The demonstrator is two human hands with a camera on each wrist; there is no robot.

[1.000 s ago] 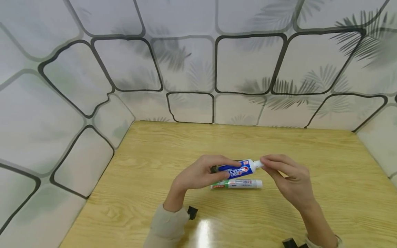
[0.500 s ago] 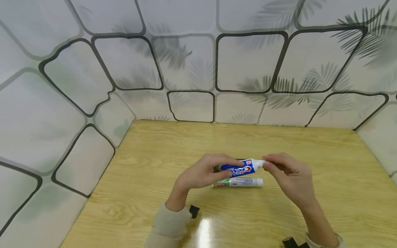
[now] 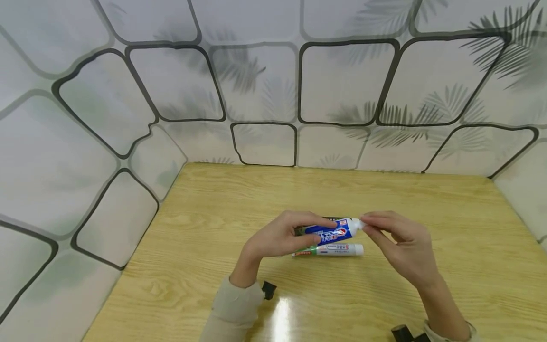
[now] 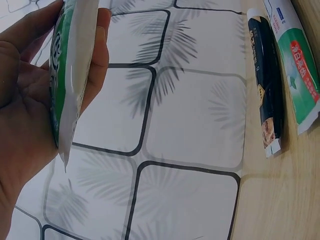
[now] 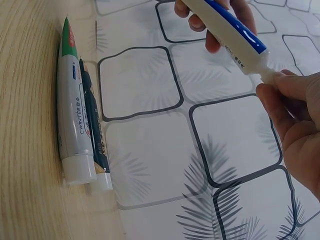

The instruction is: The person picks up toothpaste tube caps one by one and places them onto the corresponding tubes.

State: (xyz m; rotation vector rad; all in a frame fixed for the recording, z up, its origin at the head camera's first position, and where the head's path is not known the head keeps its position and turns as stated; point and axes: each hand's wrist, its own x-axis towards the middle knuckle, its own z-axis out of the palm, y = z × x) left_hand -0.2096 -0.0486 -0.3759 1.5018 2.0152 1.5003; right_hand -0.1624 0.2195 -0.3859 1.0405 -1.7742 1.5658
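A blue-and-white toothpaste tube (image 3: 331, 233) is held by my left hand (image 3: 273, 236) above the table, its shoulder pointing right. In the left wrist view, a green-and-white part of the tube (image 4: 75, 65) lies between the thumb and fingers. My right hand (image 3: 403, 247) pinches the small white cap (image 5: 269, 76) with thumb and fingertips. The cap sits at the tube's nozzle end; whether it is loose cannot be seen. Just below the held tube, a white-and-green toothpaste tube (image 3: 337, 250) lies on the table. Alongside is a black toothpaste tube (image 4: 265, 75), mostly hidden in the head view.
The wood-grain table (image 3: 205, 204) meets a wall (image 3: 265, 95) with a stone-and-leaf pattern at the back. Another patterned wall (image 3: 55, 156) rises on the left. Black pieces (image 3: 268, 290) show beside the sleeves.
My right fingers and thumb have shifted their pinch around the cap. The left hand keeps its hold on the tube, and the two lying tubes stay put. The head view has tilted slightly.
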